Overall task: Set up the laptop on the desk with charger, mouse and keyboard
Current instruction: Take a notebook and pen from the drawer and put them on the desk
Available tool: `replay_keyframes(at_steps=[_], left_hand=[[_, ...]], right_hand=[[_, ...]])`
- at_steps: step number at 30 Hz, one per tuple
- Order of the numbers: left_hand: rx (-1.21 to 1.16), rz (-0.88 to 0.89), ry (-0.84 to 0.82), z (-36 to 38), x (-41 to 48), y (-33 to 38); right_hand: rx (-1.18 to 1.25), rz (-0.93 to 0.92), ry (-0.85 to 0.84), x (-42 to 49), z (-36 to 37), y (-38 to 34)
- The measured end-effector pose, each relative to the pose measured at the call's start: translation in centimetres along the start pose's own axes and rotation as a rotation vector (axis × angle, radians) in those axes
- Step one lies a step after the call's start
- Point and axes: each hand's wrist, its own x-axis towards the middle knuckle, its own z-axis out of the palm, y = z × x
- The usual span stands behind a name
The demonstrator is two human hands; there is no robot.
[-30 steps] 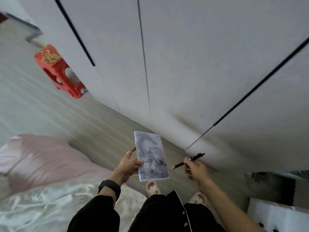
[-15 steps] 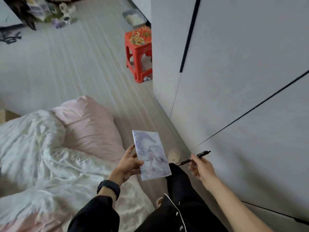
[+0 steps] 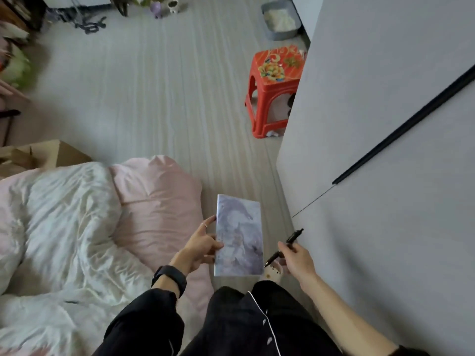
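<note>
**Both hands full, aisle between bed and wardrobe**

Left hand (image 3: 203, 246) pinches one booklet (image 3: 239, 236) along its left long edge: thumb on the cover, fingers behind, index stretched up the edge. Right hand (image 3: 295, 258) is closed round one pen (image 3: 284, 247), held mid-barrel, tip pointing down-left, clip end up-right. Booklet and pen sit close but apart. Laptop, charger, mouse, keyboard: can't see any of them in this view, nor a table.

Room: a strip of floor (image 3: 154, 86) runs ahead between the bed (image 3: 64, 227) on the left and the wardrobe (image 3: 385, 150) on the right; narrow at the feet, opens wide further out. Wardrobe corner edge is vertical, just right of the booklet. One red stool (image 3: 275, 91) stands against that corner, partly behind it. One grey tray (image 3: 280, 19) lies on the floor beyond the stool. Clutter along the far edge is blurred.

Counts: 2 hands, 1 booklet, 1 pen, 1 stool, 1 tray, 1 pillow (image 3: 159, 209), 1 watch (image 3: 171, 277) on the left wrist, 1 ring on the left index.

Materials: booklet is flat, rectangular, mottled purple-grey cover. Pen is slim, black. Stool is moulded plastic with a flower print on top. Floor is pale wood-grain planks. Wardrobe is matte grey panels with black groove lines. Bedding is crumpled white, pillow pink and soft
</note>
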Motion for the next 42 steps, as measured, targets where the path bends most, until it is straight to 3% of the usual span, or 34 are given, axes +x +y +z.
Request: replay_keyframes(at_steps=[4,18,25,34,42], left_hand=[[-0.001,0.025,0.063,-1.2,2.3,5.6],[-0.163,0.058,0.296,-20.5,13.6,22.7],[-0.298,0.077,0.332,-31.2,19.0,35.1],[-0.394,0.064,0.352,-39.5,29.4,50.3],[-0.563,0.089,0.460,-49.2,35.0,65.2]], right_hand=[[-0.224,-0.071,-0.079,4.2,1.1,-6.5],[-0.308,-0.130,-0.052,20.8,12.0,-31.1],[-0.305,-0.268,-0.103,26.6,22.9,-49.0],[-0.354,-0.273,-0.196,38.7,31.4,-66.8],[-0.543,-0.381,-0.317,47.9,39.9,-87.4]])
